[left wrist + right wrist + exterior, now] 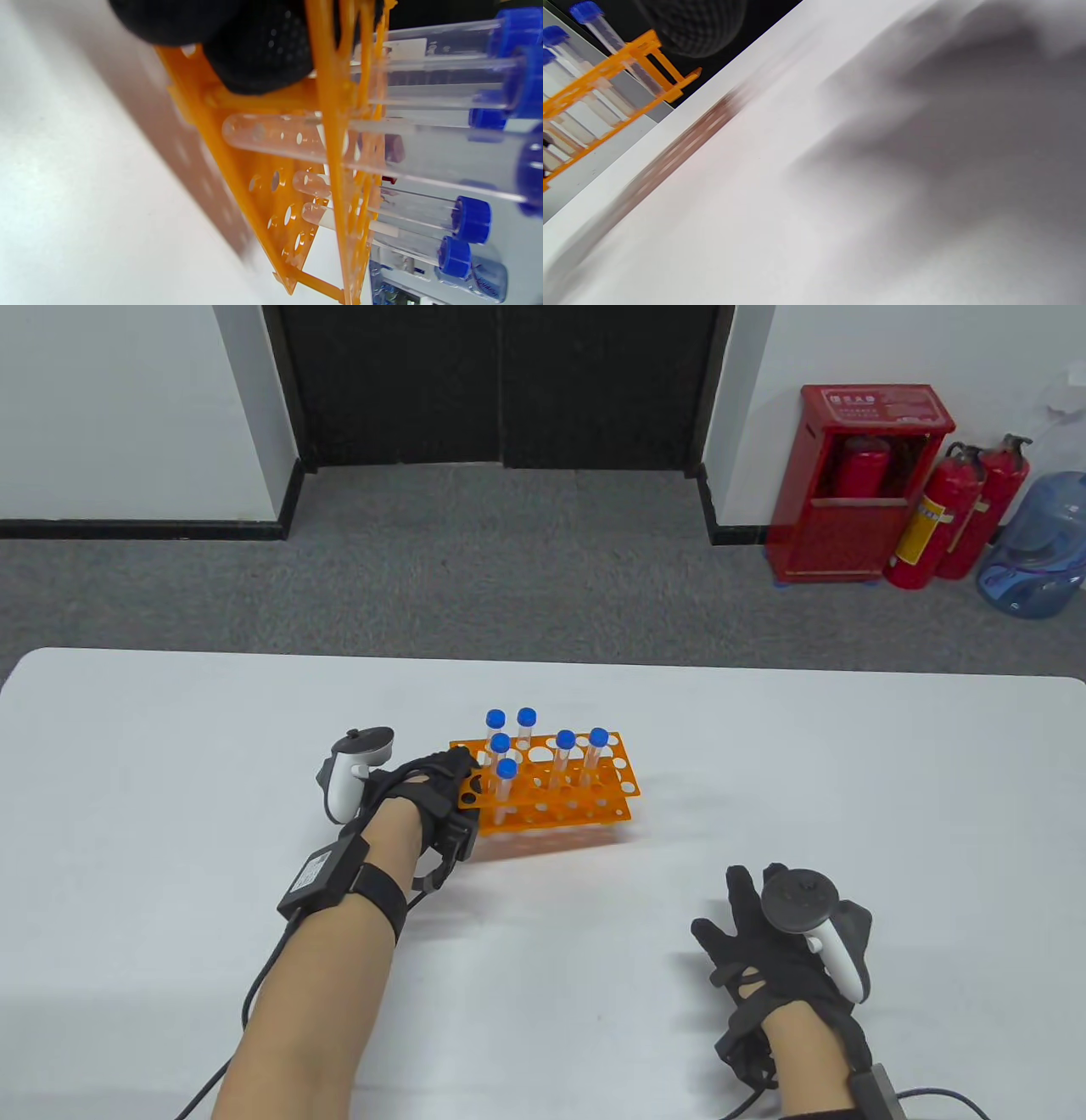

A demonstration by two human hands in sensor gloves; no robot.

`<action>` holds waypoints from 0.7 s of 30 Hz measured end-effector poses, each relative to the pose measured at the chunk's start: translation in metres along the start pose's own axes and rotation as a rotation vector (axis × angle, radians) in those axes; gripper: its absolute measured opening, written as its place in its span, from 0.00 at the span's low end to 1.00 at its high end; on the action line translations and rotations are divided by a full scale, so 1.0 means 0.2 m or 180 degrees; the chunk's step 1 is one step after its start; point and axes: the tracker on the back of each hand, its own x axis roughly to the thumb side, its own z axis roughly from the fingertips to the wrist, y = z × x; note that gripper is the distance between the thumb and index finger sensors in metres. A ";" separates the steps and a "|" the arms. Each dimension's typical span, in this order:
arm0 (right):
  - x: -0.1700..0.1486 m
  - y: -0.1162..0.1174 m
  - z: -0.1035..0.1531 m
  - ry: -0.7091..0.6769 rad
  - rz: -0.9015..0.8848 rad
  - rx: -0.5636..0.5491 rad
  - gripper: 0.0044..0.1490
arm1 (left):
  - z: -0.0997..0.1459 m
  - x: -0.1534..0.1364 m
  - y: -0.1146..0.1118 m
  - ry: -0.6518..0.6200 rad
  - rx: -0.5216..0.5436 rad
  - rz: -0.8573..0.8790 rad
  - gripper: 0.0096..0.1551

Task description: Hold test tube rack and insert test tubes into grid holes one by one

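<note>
An orange test tube rack [560, 797] stands on the white table [170, 746], near its middle. Several clear test tubes with blue caps [563, 761] stand upright in its holes. My left hand [437, 793] grips the rack's left end; in the left wrist view its gloved fingers [258, 55] press on the rack's frame [331, 140] beside the tubes [382, 152]. My right hand [764, 937] rests on the table to the right front of the rack, fingers spread, holding nothing. The right wrist view shows the rack [602, 76] at the upper left.
Beyond the table's far edge lie grey carpet and a dark doorway. A red extinguisher cabinet [857, 483], two red extinguishers [959, 517] and a blue water bottle [1039, 547] stand at the back right wall. Cables trail from both wrists.
</note>
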 end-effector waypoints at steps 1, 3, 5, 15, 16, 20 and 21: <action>0.00 0.00 0.00 -0.0003 0.0001 0.0006 0.56 | -0.03 -0.01 -0.01 0.0040 -0.0013 -0.0060 0.24; 0.00 0.00 0.00 0.0005 0.0005 0.0017 0.56 | -0.06 -0.04 -0.04 0.0122 -0.0035 -0.0149 0.24; 0.00 0.00 0.00 0.0010 0.0007 0.0031 0.56 | -0.09 -0.07 -0.06 0.0153 -0.0056 -0.0162 0.24; 0.01 0.01 0.00 0.0008 0.0033 0.0099 0.56 | -0.02 -0.09 -0.02 0.0057 0.0155 0.0120 0.36; 0.01 0.01 0.00 0.0010 0.0034 0.0099 0.56 | -0.01 -0.09 -0.02 0.0049 0.0149 0.0124 0.36; 0.01 0.02 0.00 0.0030 0.0028 0.0110 0.56 | 0.01 -0.11 0.00 -0.0011 0.0101 0.0184 0.38; 0.01 0.02 0.00 0.0033 0.0035 0.0119 0.56 | 0.01 -0.12 0.00 -0.0026 0.0107 0.0200 0.38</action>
